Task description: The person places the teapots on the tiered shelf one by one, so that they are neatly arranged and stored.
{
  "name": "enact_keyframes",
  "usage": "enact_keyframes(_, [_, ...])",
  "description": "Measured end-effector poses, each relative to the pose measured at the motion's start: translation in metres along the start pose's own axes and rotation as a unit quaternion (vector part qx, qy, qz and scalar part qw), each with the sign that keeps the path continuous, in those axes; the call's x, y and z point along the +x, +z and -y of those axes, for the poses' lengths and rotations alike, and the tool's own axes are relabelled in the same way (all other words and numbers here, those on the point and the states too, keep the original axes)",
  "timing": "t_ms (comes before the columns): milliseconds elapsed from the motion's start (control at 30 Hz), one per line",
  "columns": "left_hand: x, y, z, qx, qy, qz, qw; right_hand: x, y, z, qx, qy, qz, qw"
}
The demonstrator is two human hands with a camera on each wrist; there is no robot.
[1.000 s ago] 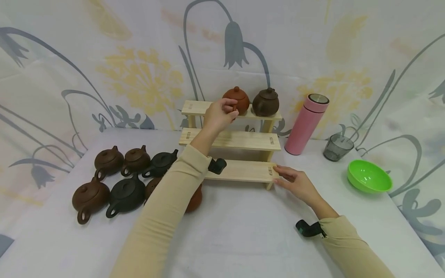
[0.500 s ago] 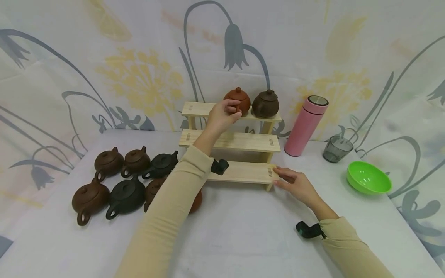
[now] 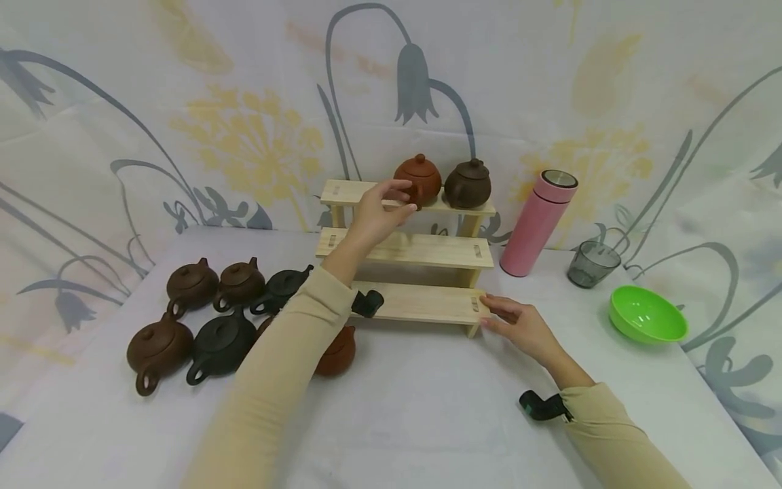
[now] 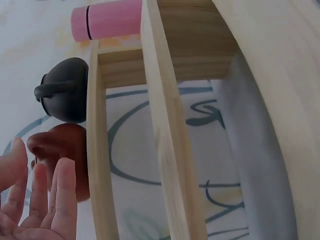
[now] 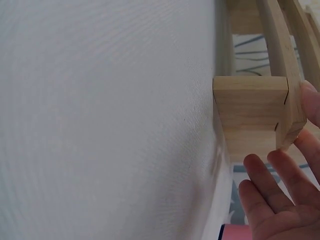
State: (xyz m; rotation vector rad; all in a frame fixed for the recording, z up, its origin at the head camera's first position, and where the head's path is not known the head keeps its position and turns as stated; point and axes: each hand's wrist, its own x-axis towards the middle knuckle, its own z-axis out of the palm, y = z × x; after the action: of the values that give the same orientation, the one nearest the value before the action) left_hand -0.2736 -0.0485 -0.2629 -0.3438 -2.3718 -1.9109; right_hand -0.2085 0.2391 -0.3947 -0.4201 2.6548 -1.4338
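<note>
A three-tier wooden stand (image 3: 421,249) stands against the backdrop. On its top tier sit a reddish-brown teapot (image 3: 420,175) and, to its right, a dark brown teapot (image 3: 468,185). My left hand (image 3: 377,219) is by the reddish teapot's handle side; in the left wrist view its fingers (image 4: 65,200) are spread and hold nothing, overlapping that teapot. Down at the right end of the bottom tier, my right hand (image 3: 522,329) holds the board's end between thumb and index finger. The right wrist view shows the other fingers (image 5: 265,182) loose beside the board.
Left of the stand, several brown and black teapots (image 3: 222,341) are grouped on the white table; my left sleeve (image 3: 293,353) partly covers them. A reddish teapot (image 3: 338,354) sits near the stand's front. To the right are a pink flask (image 3: 534,227), grey cup (image 3: 592,263) and green bowl (image 3: 647,316).
My left hand has let go of the reddish teapot's handle and drawn back slightly left and down, fingers parting. The teapot stays on the top tier. My right hand keeps its place.
</note>
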Motion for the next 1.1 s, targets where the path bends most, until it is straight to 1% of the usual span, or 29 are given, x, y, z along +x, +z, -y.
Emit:
enact_keyframes(100, [-0.011, -0.011, 0.004, -0.007, 0.013, 0.006, 0.9999, 0.000, 0.000, 0.001, -0.003, -0.002, -0.001, 1.0000])
enact_keyframes(167, [-0.019, -0.019, 0.008, 0.002, 0.016, 0.008, 0.9998, -0.001, 0.000, 0.001, -0.003, 0.000, 0.000, 1.0000])
enact_keyframes(233, [-0.027, -0.027, 0.012, 0.008, 0.012, 0.012, 0.9998, -0.002, 0.000, 0.002, -0.005, 0.002, 0.000, 1.0000])
enact_keyframes(400, [-0.047, -0.047, 0.026, 0.041, -0.002, 0.016, 0.9990, -0.002, -0.001, 0.002, -0.004, 0.007, 0.000, 1.0000])
enact_keyframes(533, [-0.063, -0.061, 0.036, 0.072, -0.014, 0.021, 0.9971, -0.001, -0.001, 0.003, -0.004, 0.009, 0.001, 1.0000])
enact_keyframes(733, [-0.087, -0.078, 0.050, 0.083, -0.020, 0.036, 0.9957, -0.001, -0.001, 0.003, -0.014, 0.003, -0.004, 0.9999])
enact_keyframes(933, [-0.113, -0.092, 0.067, 0.110, -0.026, 0.028, 0.9932, -0.001, 0.000, 0.003, -0.006, -0.004, -0.004, 1.0000])
enact_keyframes(1100, [-0.134, -0.100, 0.074, 0.116, -0.043, 0.026, 0.9920, -0.001, 0.001, 0.004, -0.003, -0.004, -0.004, 1.0000])
